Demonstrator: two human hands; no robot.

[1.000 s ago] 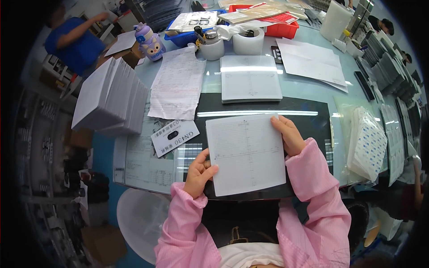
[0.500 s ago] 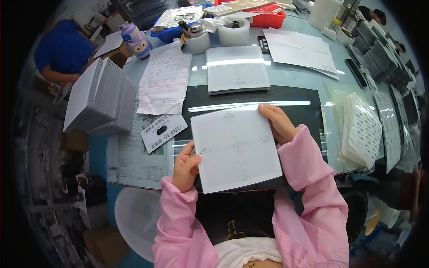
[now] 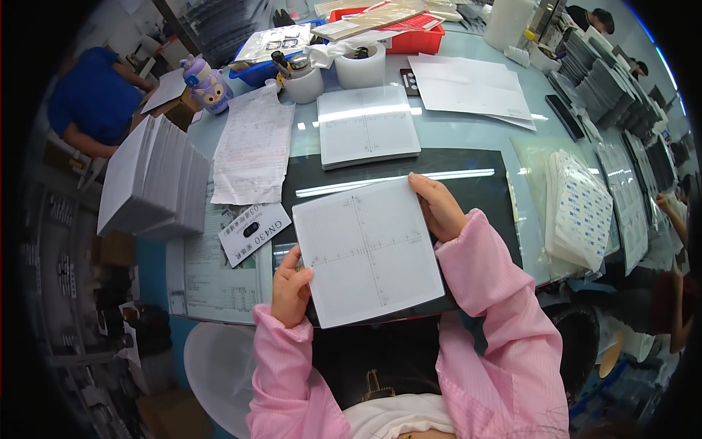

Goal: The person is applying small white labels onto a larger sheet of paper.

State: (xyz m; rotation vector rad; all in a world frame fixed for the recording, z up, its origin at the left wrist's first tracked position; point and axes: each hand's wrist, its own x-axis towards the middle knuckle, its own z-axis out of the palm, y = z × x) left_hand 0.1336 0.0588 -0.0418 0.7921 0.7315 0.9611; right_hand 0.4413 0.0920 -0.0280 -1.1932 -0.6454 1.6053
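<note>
Both hands grip one square white gridded sheet (image 3: 368, 251) by its edges, left hand (image 3: 290, 286) & right hand (image 3: 439, 207), over the black mat (image 3: 482, 172). Looks mid-job: similar sheets stacked (image 3: 368, 125) further back on the desk (image 3: 468, 128), tall grey pile (image 3: 151, 180) at left probably untouched.

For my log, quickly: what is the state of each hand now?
Left hand: closed on the white grid sheet, lower left edge.
Right hand: holding the same sheet's upper right corner.

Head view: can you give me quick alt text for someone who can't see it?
Both hands hold a white gridded sheet over a black mat: left hand at its lower left edge, right hand at its upper right corner. A similar sheet stack lies beyond.
</note>
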